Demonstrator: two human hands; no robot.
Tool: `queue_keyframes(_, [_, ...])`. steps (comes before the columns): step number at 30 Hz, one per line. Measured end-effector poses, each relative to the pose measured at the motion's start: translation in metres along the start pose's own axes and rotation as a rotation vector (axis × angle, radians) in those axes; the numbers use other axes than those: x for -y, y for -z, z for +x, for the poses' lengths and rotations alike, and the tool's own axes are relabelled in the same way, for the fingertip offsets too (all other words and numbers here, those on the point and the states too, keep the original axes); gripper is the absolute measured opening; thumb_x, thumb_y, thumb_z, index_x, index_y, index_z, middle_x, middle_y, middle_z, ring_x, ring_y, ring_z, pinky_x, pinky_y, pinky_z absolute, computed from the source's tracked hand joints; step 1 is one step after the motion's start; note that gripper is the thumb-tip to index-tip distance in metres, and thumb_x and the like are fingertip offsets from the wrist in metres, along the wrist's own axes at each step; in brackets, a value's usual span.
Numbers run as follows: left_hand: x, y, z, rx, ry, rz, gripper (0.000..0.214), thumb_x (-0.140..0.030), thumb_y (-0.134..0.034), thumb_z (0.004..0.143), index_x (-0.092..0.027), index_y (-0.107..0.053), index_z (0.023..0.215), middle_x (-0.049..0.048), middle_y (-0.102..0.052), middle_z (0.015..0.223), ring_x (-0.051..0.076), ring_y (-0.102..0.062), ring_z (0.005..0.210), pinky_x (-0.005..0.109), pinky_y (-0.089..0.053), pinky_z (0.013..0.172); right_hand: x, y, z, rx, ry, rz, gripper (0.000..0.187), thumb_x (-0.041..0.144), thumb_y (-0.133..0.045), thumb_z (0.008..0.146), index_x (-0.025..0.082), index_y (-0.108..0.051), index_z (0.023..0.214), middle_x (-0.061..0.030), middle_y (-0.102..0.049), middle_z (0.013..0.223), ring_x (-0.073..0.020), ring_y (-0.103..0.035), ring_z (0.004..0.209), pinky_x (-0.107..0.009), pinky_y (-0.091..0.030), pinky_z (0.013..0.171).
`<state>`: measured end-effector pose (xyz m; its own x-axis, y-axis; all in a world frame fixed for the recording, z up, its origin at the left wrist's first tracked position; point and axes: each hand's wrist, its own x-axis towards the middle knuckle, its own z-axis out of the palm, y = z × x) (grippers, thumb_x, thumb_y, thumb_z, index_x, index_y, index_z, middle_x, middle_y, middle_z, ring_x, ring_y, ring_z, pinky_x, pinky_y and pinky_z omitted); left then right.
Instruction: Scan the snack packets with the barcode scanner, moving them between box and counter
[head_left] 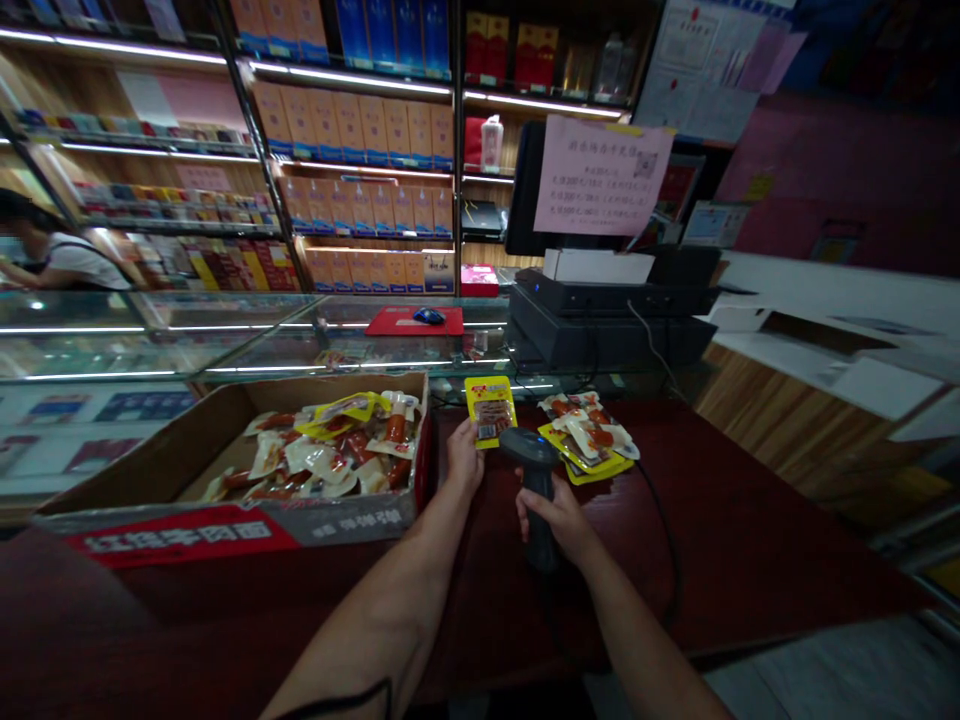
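Observation:
My left hand [465, 458] is closed on a yellow snack packet [490, 409], held upright with its barcode side facing me. My right hand [556, 520] grips the handle of a dark barcode scanner [534, 470], whose head sits just right of the packet. A small pile of similar yellow and white packets [589, 437] lies on the dark red counter [750, 540] beyond the scanner. To the left stands an open cardboard box [225, 520] holding several more packets [330, 450].
A black register with a monitor and a pink paper notice [600, 175] stands behind the pile. Glass display counters [150, 340] run left, with a red mouse pad and mouse [427, 317]. Another person [52, 255] sits at far left. Stocked shelves fill the back wall.

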<state>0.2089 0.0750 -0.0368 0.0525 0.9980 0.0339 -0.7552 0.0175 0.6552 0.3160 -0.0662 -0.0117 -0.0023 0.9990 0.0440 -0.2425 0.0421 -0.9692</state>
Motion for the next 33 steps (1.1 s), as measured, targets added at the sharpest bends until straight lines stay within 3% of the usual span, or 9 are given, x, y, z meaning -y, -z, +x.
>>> queue_keyframes(4, [0.000,-0.001,0.000,0.006,-0.034,0.019,0.029,-0.025,-0.071,0.061,-0.011,-0.066,0.086,0.0066,-0.071,0.077,0.017,-0.067,0.068,0.027,-0.050,0.067,0.001,-0.001,0.000,0.016,-0.018,-0.027,0.042,0.040,-0.069,0.070,0.018,-0.047,0.099,0.0066,-0.059,0.055,-0.0104,-0.054,0.038,-0.023,-0.047,0.038])
queue_keyframes(10, [-0.001,-0.007,-0.001,0.002,0.002,0.009,0.035,-0.032,-0.068,0.064,-0.009,-0.065,0.090,0.0125,-0.071,0.081,0.024,-0.067,0.072,0.037,-0.051,0.071,-0.001,-0.001,0.000,0.040,-0.039,-0.025,0.038,0.040,-0.068,0.071,0.019,-0.046,0.095,0.0066,-0.059,0.056,-0.0109,-0.054,0.038,-0.023,-0.046,0.038])
queue_keyframes(17, [-0.002,-0.005,-0.003,-0.037,-0.042,0.019,0.028,-0.024,-0.071,0.060,-0.011,-0.066,0.084,0.0063,-0.070,0.077,0.018,-0.067,0.071,0.027,-0.049,0.068,0.000,-0.001,-0.001,0.024,-0.032,-0.034,0.041,0.040,-0.068,0.071,0.018,-0.048,0.099,0.0064,-0.060,0.055,-0.0110,-0.055,0.038,-0.023,-0.047,0.038])
queue_keyframes(23, [-0.004,-0.006,-0.006,-0.050,-0.039,0.040,0.029,-0.027,-0.071,0.061,-0.011,-0.067,0.085,0.0066,-0.070,0.078,0.015,-0.065,0.068,0.025,-0.048,0.066,-0.004,0.000,0.002,0.014,-0.044,-0.025,0.049,0.043,-0.070,0.067,0.017,-0.048,0.102,0.0061,-0.059,0.053,-0.0121,-0.054,0.036,-0.024,-0.047,0.036])
queue_keyframes(29, [-0.015,-0.029,-0.022,-0.001,-0.003,0.028,0.031,-0.029,-0.072,0.058,-0.011,-0.067,0.083,0.0062,-0.070,0.074,0.015,-0.063,0.063,0.026,-0.047,0.063,0.000,-0.004,-0.003,0.017,0.006,0.058,0.047,0.040,-0.069,0.071,0.016,-0.048,0.106,0.0056,-0.059,0.055,-0.0103,-0.053,0.037,-0.023,-0.047,0.037])
queue_keyframes(33, [-0.044,-0.050,-0.029,0.032,-0.095,0.087,0.028,-0.032,-0.071,0.060,-0.011,-0.067,0.079,0.0052,-0.069,0.071,0.015,-0.062,0.061,0.026,-0.046,0.062,0.013,-0.014,-0.009,0.059,0.037,0.076,0.047,0.039,-0.068,0.073,0.016,-0.049,0.109,0.0049,-0.059,0.057,-0.0102,-0.053,0.038,-0.023,-0.047,0.036])
